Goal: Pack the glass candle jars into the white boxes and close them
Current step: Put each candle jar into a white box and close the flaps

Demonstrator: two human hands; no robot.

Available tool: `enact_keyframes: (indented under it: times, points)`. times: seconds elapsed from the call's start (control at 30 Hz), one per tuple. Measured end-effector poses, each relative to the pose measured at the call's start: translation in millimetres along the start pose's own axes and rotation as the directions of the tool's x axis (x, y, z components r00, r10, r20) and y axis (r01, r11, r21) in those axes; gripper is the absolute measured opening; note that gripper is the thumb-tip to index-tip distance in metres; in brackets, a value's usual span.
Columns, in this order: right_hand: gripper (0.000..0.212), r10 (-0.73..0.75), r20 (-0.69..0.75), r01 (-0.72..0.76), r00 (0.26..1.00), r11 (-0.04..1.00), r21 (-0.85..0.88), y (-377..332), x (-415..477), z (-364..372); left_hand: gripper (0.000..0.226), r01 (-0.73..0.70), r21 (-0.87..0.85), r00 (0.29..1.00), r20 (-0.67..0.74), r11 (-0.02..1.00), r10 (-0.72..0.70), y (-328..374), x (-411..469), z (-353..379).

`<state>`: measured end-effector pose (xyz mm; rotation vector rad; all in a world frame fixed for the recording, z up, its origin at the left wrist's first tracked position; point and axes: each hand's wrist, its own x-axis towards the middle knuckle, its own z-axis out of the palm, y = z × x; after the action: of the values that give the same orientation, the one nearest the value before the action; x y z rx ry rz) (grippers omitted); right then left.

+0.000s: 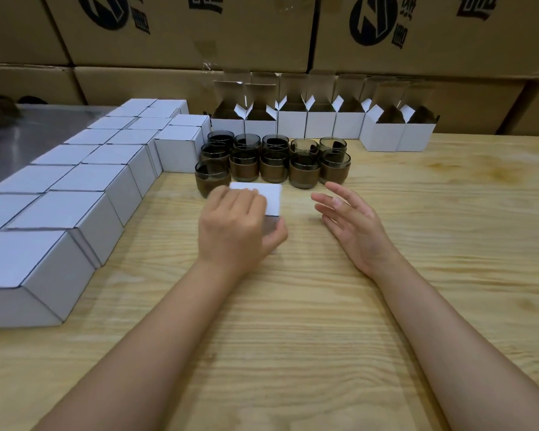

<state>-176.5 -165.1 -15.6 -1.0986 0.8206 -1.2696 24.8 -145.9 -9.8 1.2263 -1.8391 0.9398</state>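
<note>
Item, step in hand: one closed white box [266,199] on the table [324,306], directly in front of the candle jars [274,160], lid flat and apparently tucked; by my reading the closing of this box is finished or all but finished, and it awaits moving to the stock at the left

Item, left hand [234,227]: palm down over the box's near-left part, fingers [246,194] curled across the lid, thumb against the near side wall; a loose clasp on the box, wrist low, forearm running back toward the person

Item, right hand [349,219]: just beside the box on its right, not touching it, palm turned inward and slightly up, fingers spread and holding nothing; it hovers a little above the table

Item, closed boxes [84,181]: two rows down the left side of the table, lids shut, packed edge to edge

Item, open boxes [321,119]: a row behind the jars, flaps upright, set against the brown cartons [184,29]; whether any holds a jar cannot be told

Item, jars unpacked: a dark-glass cluster in about three ranks, brown filling in the lower part, standing upright and touching one another

Next move, as judged: slide or lift the finished box leftward to join the rows, then take an open box and one front jar; the jars stand tight together, so a clean pick calls for a grip from above
</note>
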Motion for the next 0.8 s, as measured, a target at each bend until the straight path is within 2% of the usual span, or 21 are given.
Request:
enact_keyframes:
  times: [0.2, 0.43, 0.57, 0.67, 0.8]
  points:
    - [0.045, 0.017, -0.017, -0.018, 1.000, 1.000, -0.011, 0, 1, -1, 0.030, 0.163, 0.231, 0.984, 0.029, 0.959, -0.175, -66, -29, -14]
    - [0.044, 0.022, -0.038, -0.022, 0.999, 1.000, 0.003, -1, 2, -1, 0.026, 0.304, 0.220, 0.921, 0.181, 0.927, -0.345, -91, -23, 4]
    - [0.041, 0.021, -0.042, -0.021, 0.999, 1.000, -0.002, 0, 2, -1, 0.030, 0.395, 0.263, 0.842, 0.279, 0.880, -0.461, -103, -11, 20]
    - [0.026, 0.011, -0.050, -0.013, 0.999, 0.999, -0.038, 3, 4, -1, 0.033, 0.402, 0.269, 0.804, 0.353, 0.875, -0.479, -114, -2, 32]
    - [0.024, 0.016, -0.068, -0.017, 0.998, 1.000, -0.012, 3, 5, -1, 0.032, 0.442, 0.250, 0.771, 0.385, 0.862, -0.507, -122, 8, 41]
